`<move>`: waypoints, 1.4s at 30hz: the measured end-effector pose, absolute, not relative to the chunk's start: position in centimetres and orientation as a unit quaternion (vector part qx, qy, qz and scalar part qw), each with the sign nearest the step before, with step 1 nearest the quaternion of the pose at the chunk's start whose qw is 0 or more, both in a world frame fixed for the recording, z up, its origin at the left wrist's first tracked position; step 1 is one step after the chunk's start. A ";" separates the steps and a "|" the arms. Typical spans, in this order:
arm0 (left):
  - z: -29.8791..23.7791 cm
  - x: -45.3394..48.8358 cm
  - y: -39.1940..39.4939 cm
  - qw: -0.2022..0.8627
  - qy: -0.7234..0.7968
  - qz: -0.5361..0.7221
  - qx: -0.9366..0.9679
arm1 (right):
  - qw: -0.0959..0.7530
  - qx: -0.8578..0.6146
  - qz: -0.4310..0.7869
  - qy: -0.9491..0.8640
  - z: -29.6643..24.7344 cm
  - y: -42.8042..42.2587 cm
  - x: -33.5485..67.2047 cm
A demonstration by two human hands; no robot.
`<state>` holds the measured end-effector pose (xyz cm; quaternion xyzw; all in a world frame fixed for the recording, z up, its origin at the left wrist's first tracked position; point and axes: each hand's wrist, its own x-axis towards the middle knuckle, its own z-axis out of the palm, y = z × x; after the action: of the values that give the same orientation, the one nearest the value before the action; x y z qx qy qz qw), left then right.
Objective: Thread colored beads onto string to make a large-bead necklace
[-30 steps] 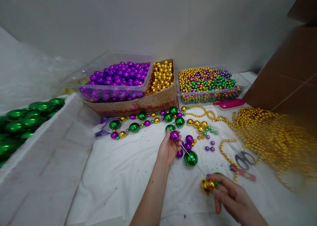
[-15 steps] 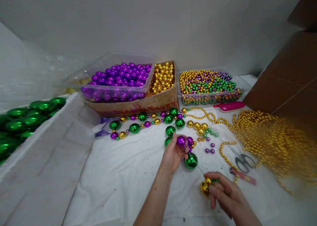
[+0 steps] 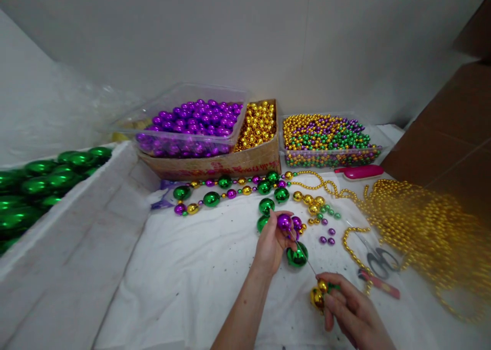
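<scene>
My left hand (image 3: 271, 245) is closed on a shiny purple bead (image 3: 284, 222), pinched at the fingertips. From that bead a thin needle or wire (image 3: 307, 260) slants down toward my right hand (image 3: 347, 304). The right fingers are closed around gold beads (image 3: 317, 297), with a bit of green showing behind them. Close to the left hand lie large green beads (image 3: 297, 255) and more purple ones (image 3: 296, 223), partly covered by the fingers. Loose gold beads (image 3: 308, 200), small green beads (image 3: 329, 211) and small purple beads (image 3: 331, 241) rest on the white cloth (image 3: 184, 283).
Behind stand a clear tub of purple beads (image 3: 238, 144), a cardboard box (image 3: 215, 167) with gold beads and a tub of mixed beads (image 3: 330, 158). A finished-looking strand (image 3: 211, 199) lies before them. Scissors (image 3: 379, 262), a red-handled tool (image 3: 381, 284) and gold bead chains (image 3: 422, 227) lie right.
The whole view has shifted slightly, so things sit a little lower and farther right. Both hands keep their hold, with the purple bead and the gold beads in nearly the same relation.
</scene>
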<state>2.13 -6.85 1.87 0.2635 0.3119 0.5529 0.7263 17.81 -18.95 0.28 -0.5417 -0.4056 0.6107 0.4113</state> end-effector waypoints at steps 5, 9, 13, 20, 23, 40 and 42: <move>2.0 2.1 -6.8 0.718 0.327 0.551 0.271 | 0.402 -0.541 0.599 -0.432 0.0 -18.9 18.0; 1.7 2.1 -6.8 0.706 0.350 0.553 0.271 | 0.387 -0.539 0.607 -0.437 0.3 -18.9 18.1; 1.9 2.1 -6.8 0.697 0.351 0.565 0.269 | 0.388 -0.546 0.611 -0.422 0.1 -18.9 17.8; 3.1 1.5 -7.2 0.731 0.300 0.561 0.246 | 0.420 -0.529 0.615 -0.406 -0.3 -18.8 17.2; 3.1 0.7 -6.7 0.708 0.311 0.586 0.242 | 0.383 -0.515 0.643 -0.418 0.1 -18.9 17.7; 15.1 -4.6 -12.8 0.627 0.255 0.567 0.469 | 0.361 -0.305 0.693 -0.544 10.6 -16.6 15.5; 16.5 -5.9 -13.9 0.592 0.256 0.599 0.474 | 0.317 -0.304 0.673 -0.595 11.9 -17.0 15.3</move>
<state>-5.91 -13.86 16.46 0.4741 0.2560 0.5993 0.5920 15.26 -16.97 11.87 -0.3040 -0.5952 0.6729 0.3171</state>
